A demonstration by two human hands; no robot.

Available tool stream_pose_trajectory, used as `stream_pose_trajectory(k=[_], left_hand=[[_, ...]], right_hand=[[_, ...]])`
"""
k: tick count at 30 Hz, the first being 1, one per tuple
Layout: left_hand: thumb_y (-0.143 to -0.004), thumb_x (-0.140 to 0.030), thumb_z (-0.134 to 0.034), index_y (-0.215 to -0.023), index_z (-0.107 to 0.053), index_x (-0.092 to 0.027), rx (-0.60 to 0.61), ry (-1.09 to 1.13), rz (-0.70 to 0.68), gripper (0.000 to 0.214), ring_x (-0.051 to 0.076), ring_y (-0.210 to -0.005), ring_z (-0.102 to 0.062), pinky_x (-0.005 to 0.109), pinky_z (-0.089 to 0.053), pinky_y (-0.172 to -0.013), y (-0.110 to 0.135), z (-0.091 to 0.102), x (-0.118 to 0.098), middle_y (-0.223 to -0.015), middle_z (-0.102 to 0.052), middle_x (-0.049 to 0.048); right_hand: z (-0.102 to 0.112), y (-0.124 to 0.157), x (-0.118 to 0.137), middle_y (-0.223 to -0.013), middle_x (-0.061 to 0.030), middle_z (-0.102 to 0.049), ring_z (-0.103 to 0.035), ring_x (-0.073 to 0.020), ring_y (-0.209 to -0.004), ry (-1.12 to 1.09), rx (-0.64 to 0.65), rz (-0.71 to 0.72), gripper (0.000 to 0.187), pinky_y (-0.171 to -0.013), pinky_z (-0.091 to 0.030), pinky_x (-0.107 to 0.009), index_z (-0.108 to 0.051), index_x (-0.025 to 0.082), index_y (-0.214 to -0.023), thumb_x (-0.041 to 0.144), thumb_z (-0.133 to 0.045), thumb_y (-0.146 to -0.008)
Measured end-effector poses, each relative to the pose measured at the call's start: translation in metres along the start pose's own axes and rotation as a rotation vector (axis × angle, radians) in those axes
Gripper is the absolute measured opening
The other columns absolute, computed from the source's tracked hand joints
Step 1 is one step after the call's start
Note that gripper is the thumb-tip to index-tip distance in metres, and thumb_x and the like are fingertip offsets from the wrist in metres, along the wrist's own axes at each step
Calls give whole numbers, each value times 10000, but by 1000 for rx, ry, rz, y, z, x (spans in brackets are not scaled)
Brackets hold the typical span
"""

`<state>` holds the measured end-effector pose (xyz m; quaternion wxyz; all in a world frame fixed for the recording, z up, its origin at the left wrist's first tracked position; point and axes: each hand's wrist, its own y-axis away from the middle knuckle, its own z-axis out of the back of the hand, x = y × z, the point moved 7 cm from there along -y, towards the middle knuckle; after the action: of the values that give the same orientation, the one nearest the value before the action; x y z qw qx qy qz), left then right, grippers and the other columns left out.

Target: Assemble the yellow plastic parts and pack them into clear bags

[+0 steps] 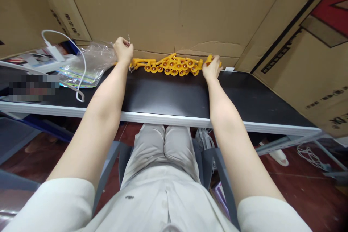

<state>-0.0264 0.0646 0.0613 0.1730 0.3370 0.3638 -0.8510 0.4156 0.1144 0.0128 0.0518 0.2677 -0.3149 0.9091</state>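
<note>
Several yellow plastic pieces with flared, trumpet-like ends lie piled in a row along the back of the black table. My left hand is raised at the left end of this row, its fingers pinched on a thin metal spring that sticks up past the fingertips. Just below that hand, more springs rest by the yellow pieces. At the right end of the row, my right hand has its fingers closed around a yellow plastic piece; part of it is hidden by the hand.
Large cardboard sheets stand behind the black table and at its sides. Left of my left arm are a clear plastic bag, a white charger with its cable, and printed papers. A small white item lies right of my right hand.
</note>
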Motion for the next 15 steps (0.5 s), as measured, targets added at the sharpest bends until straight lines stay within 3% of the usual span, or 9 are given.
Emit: stream_pose_trajectory(k=[2, 5, 9, 11, 15], left_hand=[[-1008, -125, -655, -741, -397, -241, -10, 81, 32, 389, 106, -999, -611, 269, -474, -1053, 3, -4, -7, -950, -687, -26], [-954, -171, -650, -749, -456, -247, 9, 215, 23, 293, 179, -1072, -646, 318, -493, -1040, 14, -18, -16, -840, -657, -18], [-872, -190, -655, -761, -523, -241, 41, 173, 14, 179, 250, -1086, -704, 364, -526, -1046, 37, -36, -19, -909, -717, 29], [-883, -188, -649, -767, -537, -230, 123, 91, 4, 166, 245, -1075, -710, 351, -530, -1042, 49, -44, -18, -968, -738, 51], [-858, -175, -720, -830, -613, -191, 434, -77, -81, 112, 251, -1050, -703, 349, -535, -1013, 70, -63, -12, -967, -745, 58]], right_hand=[[-1, -9, 7, -1442, -197, -624, -586, -386, -1441, -102, -72, 74, 375, -1235, -348, -751, -520, 200, -1363, 211, -509, -989], [-1, -13, 25, -1378, -184, -617, -593, -372, -1416, -110, -91, 159, 290, -1195, -445, -677, -541, 224, -1298, 218, -495, -1012], [1, -6, 51, -1392, -172, -605, -583, -362, -1427, -102, -53, 225, 284, -1190, -464, -665, -535, 247, -1304, 218, -473, -1028], [2, -2, 58, -1388, -160, -614, -597, -351, -1404, -138, -58, 264, 289, -1208, -451, -669, -533, 257, -1298, 208, -488, -1017], [-2, 0, 61, -1357, -146, -627, -621, -340, -1369, -173, -56, 315, 287, -1241, -413, -693, -536, 251, -1278, 185, -502, -1001]])
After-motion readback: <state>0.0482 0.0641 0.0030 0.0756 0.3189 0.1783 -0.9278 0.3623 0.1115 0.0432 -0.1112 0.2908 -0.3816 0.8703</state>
